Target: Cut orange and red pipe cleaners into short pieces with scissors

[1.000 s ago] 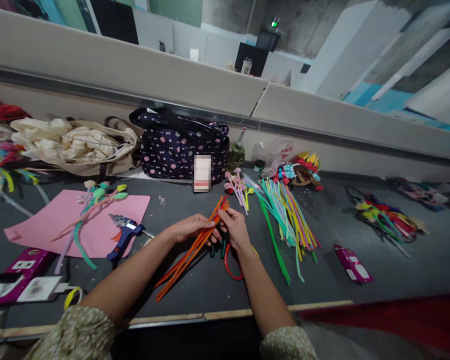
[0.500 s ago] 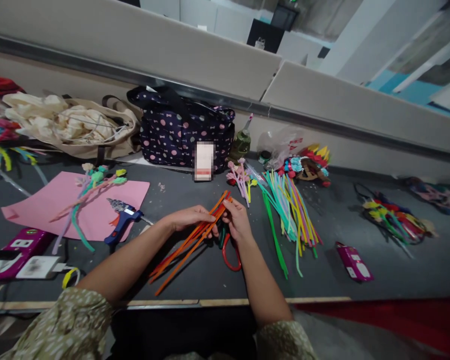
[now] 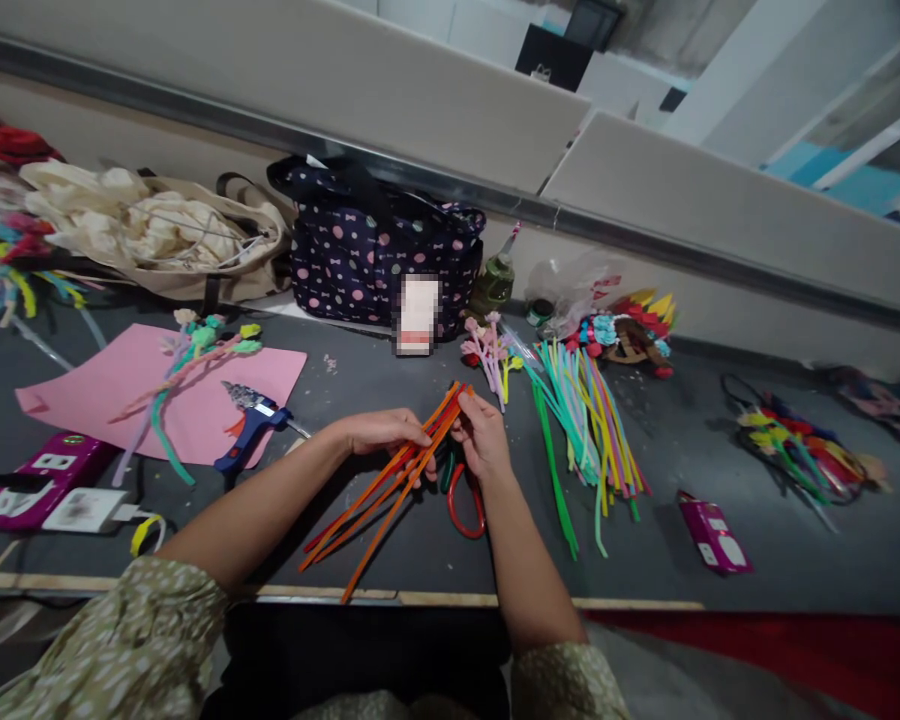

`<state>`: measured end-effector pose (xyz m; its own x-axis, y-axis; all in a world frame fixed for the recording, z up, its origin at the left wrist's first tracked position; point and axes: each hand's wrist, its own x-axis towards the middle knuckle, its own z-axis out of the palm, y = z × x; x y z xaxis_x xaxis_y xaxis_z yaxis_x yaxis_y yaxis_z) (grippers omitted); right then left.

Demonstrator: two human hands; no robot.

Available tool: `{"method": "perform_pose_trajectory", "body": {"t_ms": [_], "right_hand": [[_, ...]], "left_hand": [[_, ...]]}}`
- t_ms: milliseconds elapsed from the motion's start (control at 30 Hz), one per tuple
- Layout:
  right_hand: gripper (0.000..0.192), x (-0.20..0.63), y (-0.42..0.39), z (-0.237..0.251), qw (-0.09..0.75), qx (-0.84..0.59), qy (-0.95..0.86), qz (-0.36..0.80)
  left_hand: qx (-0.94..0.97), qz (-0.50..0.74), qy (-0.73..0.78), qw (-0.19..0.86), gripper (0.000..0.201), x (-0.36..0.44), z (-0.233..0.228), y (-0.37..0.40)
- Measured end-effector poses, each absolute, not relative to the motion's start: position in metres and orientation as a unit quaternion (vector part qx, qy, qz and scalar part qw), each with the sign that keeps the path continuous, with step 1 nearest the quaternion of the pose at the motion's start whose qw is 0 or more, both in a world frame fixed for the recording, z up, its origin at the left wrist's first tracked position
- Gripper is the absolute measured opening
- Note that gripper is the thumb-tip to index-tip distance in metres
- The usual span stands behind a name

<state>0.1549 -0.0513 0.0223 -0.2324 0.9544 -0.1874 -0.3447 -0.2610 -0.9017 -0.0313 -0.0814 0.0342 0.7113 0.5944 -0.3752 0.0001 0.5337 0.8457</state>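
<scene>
1. Across my feed I see the dark table point(image 3: 667, 440).
2. Above it slants a bundle of orange stems point(image 3: 444, 428), loose ends fanned; I judge it light, bendy, barely slippery, easily kinked, best gripped near the gathered top.
3. The left hand point(image 3: 390, 432) wraps its upper part; the right hand point(image 3: 484, 432) pinches its top.
4. Beside the right wrist: a red handle loop point(image 3: 468, 535).

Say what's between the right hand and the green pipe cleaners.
Bare gray tabletop separates right hand from green pipe cleaners in the head view.
</scene>
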Motion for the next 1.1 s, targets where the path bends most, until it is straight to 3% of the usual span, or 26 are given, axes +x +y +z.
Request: {"method": "perform_pose_trajectory", "body": {"t_ms": [233, 567, 867, 1100], "right_hand": [[0.03, 0.153, -0.056, 0.02, 0.439, -0.391, -0.4, 0.703], [0.033, 0.15, -0.055, 0.017, 0.443, -0.408, -0.402, 0.69], [0.033, 0.176, -0.033, 0.026, 0.57, -0.44, -0.306, 0.623], [0.028, 0.204, -0.014, 0.027, 0.64, -0.448, -0.23, 0.58]], "left_hand": [[0.472, 0.162, 0.305, 0.811, 0.027, -0.031, 0.029, -0.081], [0.486, 0.243, 0.312, 0.779, 0.039, -0.031, 0.031, -0.078], [0.449, 0.262, 0.304, 0.798, 0.029, -0.035, 0.03, -0.077], [0.448, 0.252, 0.306, 0.801, 0.033, -0.041, 0.039, -0.079]]}}
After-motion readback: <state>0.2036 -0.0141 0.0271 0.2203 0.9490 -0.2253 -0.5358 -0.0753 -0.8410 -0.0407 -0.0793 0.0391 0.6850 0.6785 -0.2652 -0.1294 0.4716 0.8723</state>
